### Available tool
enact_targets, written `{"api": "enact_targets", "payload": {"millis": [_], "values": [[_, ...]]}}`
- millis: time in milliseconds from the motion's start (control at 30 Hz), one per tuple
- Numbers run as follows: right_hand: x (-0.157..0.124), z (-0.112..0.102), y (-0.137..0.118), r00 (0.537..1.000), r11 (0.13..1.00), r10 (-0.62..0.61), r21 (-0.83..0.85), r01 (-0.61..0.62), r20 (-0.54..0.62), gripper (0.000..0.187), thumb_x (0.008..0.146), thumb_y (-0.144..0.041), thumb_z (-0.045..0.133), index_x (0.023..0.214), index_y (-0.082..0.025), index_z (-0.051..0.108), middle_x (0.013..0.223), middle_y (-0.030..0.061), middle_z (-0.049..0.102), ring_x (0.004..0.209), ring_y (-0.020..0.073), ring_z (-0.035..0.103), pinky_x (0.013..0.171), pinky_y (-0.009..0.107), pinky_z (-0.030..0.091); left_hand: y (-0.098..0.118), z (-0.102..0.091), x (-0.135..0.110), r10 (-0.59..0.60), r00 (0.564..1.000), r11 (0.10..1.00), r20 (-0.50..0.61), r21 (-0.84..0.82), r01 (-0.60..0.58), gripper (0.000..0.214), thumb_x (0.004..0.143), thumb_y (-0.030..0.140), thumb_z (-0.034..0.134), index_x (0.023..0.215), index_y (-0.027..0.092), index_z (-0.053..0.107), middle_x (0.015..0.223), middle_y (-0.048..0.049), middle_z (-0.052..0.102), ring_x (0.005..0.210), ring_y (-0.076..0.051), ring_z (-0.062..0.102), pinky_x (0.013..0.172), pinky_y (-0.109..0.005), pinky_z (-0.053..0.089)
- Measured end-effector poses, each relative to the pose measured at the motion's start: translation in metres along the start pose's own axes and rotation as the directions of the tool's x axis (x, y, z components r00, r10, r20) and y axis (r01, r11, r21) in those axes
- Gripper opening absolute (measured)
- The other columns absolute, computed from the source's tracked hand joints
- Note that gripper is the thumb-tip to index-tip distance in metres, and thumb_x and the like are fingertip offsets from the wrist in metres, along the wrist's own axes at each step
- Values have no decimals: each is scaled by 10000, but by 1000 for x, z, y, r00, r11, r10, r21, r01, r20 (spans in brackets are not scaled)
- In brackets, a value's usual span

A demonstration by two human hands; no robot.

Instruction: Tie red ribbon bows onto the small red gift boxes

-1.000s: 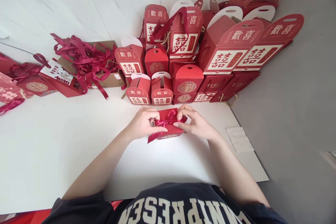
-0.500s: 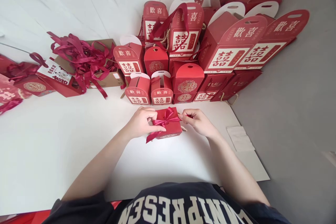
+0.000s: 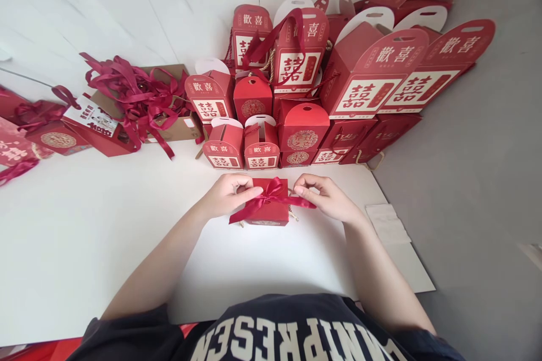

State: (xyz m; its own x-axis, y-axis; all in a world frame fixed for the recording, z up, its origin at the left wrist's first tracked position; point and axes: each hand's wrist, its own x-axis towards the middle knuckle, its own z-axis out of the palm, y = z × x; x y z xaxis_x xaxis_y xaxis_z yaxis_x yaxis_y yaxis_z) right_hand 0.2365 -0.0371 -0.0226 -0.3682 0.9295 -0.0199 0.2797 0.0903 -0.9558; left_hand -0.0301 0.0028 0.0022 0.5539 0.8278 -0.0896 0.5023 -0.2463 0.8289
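A small red gift box [image 3: 267,215] lies on the white table in front of me, with a dark red satin ribbon bow [image 3: 271,194] tied across its top. My left hand [image 3: 231,194] is at the box's left side, thumb and curled fingers closed on the left part of the bow. One ribbon tail hangs down to the left below that hand. To the right of the box, my right hand [image 3: 324,196] has thumb and forefinger drawn together near the bow. The other tail runs just under its thumb; what the fingertips hold is unclear. Twisted gold cord [image 3: 293,214] shows beside the box.
Behind the box, red gift boxes [image 3: 261,149] with white and gold lettering stand stacked against the marble wall. A cardboard box [image 3: 180,131] heaped with red ribbons [image 3: 131,90] is at the left, near more tied boxes [image 3: 59,136]. White paper [image 3: 386,223] lies by the right table edge.
My right hand has moved slightly right, and the right ribbon tail now stretches out below its thumb. My left thumb has shifted up onto the bow. The box has moved slightly left.
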Motion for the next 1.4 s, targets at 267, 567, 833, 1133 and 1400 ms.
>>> {"api": "enact_targets", "payload": {"millis": [267,567,833,1133,1400], "values": [[-1,25,-9,993,989,-115,-99,113,-15,231,922,-423,606,837,-212,568,605,-33,561,558,130,482,609,269,397,-2,0,0,-36,999,999,-27,-3,36,434,914,459,536,610,150,516,596,14,458,585,-110,423,553,-242,313],[7,35,-3,939,859,-340,-421,292,-44,175,985,-355,520,960,-234,643,900,45,718,732,186,602,783,334,411,0,7,0,-15,997,999,-70,38,18,444,905,431,540,569,160,437,564,26,405,558,-99,387,541,-235,318],[6,37,-1,943,848,-328,-458,266,-60,139,976,-305,515,907,-221,601,721,10,650,591,153,494,719,308,396,-7,10,2,-82,996,995,-34,-67,80,428,893,393,564,549,151,486,543,22,454,532,-95,400,529,-246,308],[6,36,-1,951,889,-299,-386,246,-81,167,981,-337,525,918,-214,619,775,12,668,613,137,511,738,295,407,-17,-3,1,-55,994,913,100,-397,90,348,901,428,589,764,154,753,545,-8,579,511,-111,472,563,-272,392],[4,36,-5,953,925,-280,-296,236,-115,240,971,-362,545,802,-195,579,681,-16,608,589,109,468,649,248,386,-13,7,-20,263,964,867,-40,447,-218,403,989,250,426,1368,251,562,824,-39,679,723,-167,585,738,-335,439]]}}
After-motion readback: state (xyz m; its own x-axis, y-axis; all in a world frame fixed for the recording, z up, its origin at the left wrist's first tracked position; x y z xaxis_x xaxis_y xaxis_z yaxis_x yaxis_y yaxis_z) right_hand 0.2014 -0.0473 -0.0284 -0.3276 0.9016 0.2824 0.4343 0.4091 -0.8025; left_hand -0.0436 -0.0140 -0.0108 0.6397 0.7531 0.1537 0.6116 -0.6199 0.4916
